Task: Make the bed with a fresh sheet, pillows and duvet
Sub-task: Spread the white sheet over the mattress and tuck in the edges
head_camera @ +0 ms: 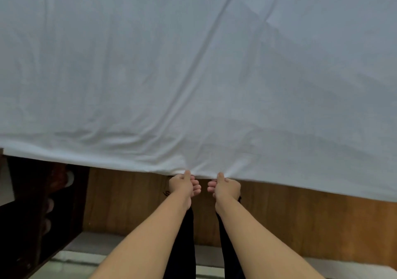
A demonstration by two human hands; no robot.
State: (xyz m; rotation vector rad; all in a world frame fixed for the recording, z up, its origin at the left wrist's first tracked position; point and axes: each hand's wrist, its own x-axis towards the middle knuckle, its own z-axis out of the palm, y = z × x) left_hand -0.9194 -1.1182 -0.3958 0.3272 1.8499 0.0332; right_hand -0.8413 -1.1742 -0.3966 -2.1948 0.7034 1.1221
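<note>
A: Views on record?
B: One. Head-worn wide-angle camera, looking forward and steeply down.

A: Framing?
B: Upper two-thirds filled by the white sheet (193, 63), seen close, its near edge running across the lower third. Below that edge, the wooden bed side (300, 218) and a strip of pale floor (96, 248).

A: Position markers?
B: Both forearms enter from the bottom edge, reaching away from the lens to the left hand (182, 185) and right hand (225, 187) at centre.

A: Shared coverage?
B: None; single view. Straight lines bow at the margins.
</note>
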